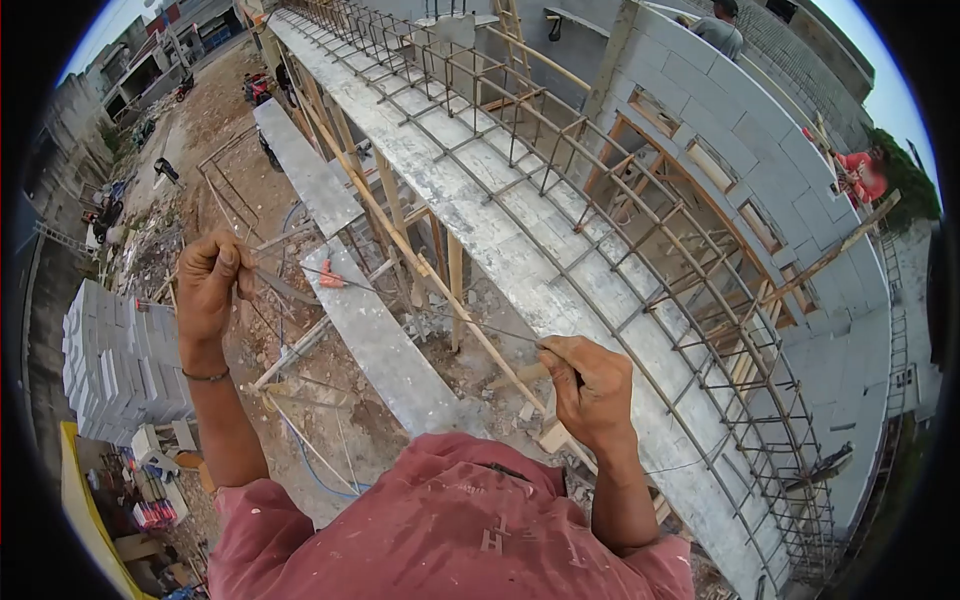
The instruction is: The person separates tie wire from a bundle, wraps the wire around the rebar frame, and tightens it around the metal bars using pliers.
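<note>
A thin dark wire (450,318) stretches between my two raised hands, above the ground and the boards below. My left hand (213,275) is closed on one end of it, fingers pinched together. On the right, my right hand (588,385) pinches the other end beside the edge of the long pale formwork board (500,240). A cage of steel rebar (640,215) runs along that board, to the right of my right hand. Below the wire lies a grey plank (385,350) with a small orange-red object (330,274) near its far end.
A second grey plank (305,165) and a bamboo pole (375,200) lie beyond. Stacked light blocks (120,365) stand at left. A grey block wall (740,130) rises at right, with a person in red (862,178) beyond it and another person (717,32) at the top.
</note>
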A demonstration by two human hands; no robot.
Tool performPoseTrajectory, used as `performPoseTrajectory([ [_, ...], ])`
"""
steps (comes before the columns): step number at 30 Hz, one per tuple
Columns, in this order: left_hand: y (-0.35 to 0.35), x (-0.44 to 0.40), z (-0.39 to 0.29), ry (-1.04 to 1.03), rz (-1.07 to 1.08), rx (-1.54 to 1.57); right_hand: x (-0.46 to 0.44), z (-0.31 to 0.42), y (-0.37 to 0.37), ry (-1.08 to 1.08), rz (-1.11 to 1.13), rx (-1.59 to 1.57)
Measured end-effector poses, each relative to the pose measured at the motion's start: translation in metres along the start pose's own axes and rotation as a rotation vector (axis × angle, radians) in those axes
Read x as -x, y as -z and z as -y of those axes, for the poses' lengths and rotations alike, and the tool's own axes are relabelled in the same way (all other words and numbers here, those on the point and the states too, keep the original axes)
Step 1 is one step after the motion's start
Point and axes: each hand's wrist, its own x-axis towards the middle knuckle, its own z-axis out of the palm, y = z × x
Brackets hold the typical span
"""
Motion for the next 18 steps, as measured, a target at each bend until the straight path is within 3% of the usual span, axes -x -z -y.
performPoseTrajectory([
  [1,0.0,0.003,0.019,0.0,0.013,0.002,-0.002,-0.007,-0.008,-0.011,-0.007,0.037],
  [3,-0.002,0.019,0.071,0.283,-0.049,-0.287,0.007,-0.019,-0.024,-0.032,0.019,0.02],
  [5,-0.046,0.037,0.087,0.043,-0.148,-0.765,0.019,-0.029,-0.042,-0.039,0.052,0.004],
  [7,-0.09,0.045,0.083,0.017,0.011,-0.63,0.026,-0.038,-0.06,-0.01,0.182,0.084],
  [9,-0.147,0.046,0.054,-0.024,0.323,-0.613,0.024,-0.041,-0.073,-0.009,0.212,0.067],
  [11,-0.191,0.053,0.06,-0.202,0.564,-0.601,0.024,-0.037,-0.077,-0.027,0.216,0.033],
  [14,-0.213,0.047,0.071,-0.117,0.65,-0.611,0.023,-0.045,-0.069,-0.068,0.215,0.11],
  [16,-0.206,0.029,0.079,-0.186,0.548,-0.586,0.014,-0.041,-0.053,-0.108,0.185,0.131],
  [18,-0.196,0.03,0.079,-0.095,0.569,-0.547,0.011,-0.038,-0.046,-0.151,0.145,0.137],
])
